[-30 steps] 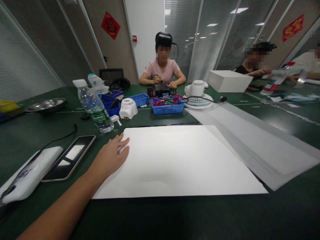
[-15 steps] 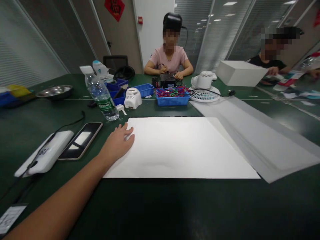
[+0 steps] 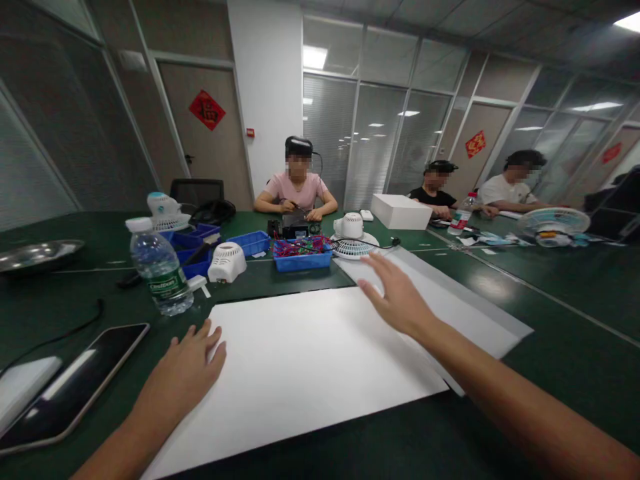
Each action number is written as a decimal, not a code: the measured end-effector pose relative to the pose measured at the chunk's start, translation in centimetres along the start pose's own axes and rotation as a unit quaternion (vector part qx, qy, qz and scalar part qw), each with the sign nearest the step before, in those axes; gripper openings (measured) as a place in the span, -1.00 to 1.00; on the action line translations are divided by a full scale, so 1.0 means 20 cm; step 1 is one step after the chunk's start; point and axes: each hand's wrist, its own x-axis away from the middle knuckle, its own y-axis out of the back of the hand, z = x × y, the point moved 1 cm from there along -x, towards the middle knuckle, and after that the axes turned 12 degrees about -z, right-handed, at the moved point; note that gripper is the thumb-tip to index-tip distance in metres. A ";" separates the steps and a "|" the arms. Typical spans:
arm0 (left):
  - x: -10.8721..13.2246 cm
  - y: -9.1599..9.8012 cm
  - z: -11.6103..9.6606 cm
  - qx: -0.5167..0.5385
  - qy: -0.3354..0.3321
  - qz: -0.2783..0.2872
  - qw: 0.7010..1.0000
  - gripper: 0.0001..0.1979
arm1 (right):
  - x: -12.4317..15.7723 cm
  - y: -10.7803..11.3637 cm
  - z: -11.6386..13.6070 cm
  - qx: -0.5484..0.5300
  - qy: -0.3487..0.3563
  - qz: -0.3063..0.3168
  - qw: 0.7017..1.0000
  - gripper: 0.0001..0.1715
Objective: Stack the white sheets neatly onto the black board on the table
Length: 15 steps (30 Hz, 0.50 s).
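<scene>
A large white sheet of paper (image 3: pixel 295 360) lies flat on the green table in front of me. My left hand (image 3: pixel 183 367) rests at its left edge with the fingers spread, holding nothing. Over the far right part of the paper is my right hand (image 3: pixel 397 293), fingers stretched out and thumb apart, with nothing in it. Whether the right hand touches the paper I cannot tell. To the right, a translucent sheet (image 3: pixel 480 317) lies partly beside and under the white paper, with my right forearm across it.
On the left are a smartphone (image 3: pixel 75 383), a white device (image 3: pixel 27 387) and a water bottle (image 3: pixel 160 270). Beyond the paper stand a white fan housing (image 3: pixel 227 262), a blue tray of wires (image 3: pixel 303 262), a fan (image 3: pixel 353 237) and a white box (image 3: pixel 401 211). Several co-workers sit across the table.
My right hand has come into view from the right, over the paper. My left hand stays at the left edge. The view has tilted up and turned right.
</scene>
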 end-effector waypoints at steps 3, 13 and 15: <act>0.00 0.00 -0.01 0.003 -0.005 -0.002 1.000 -0.41 | 0.07 -0.05 -0.10 0.063 -0.089 0.102 0.989 -0.30; 0.03 0.08 -0.04 0.050 -0.035 -0.018 0.998 -0.44 | 0.24 -0.06 -0.45 0.141 -0.147 0.175 0.963 -0.32; 0.04 0.09 -0.04 0.056 -0.028 -0.016 0.998 -0.43 | 0.30 -0.09 -0.56 0.162 -0.118 0.153 0.968 -0.30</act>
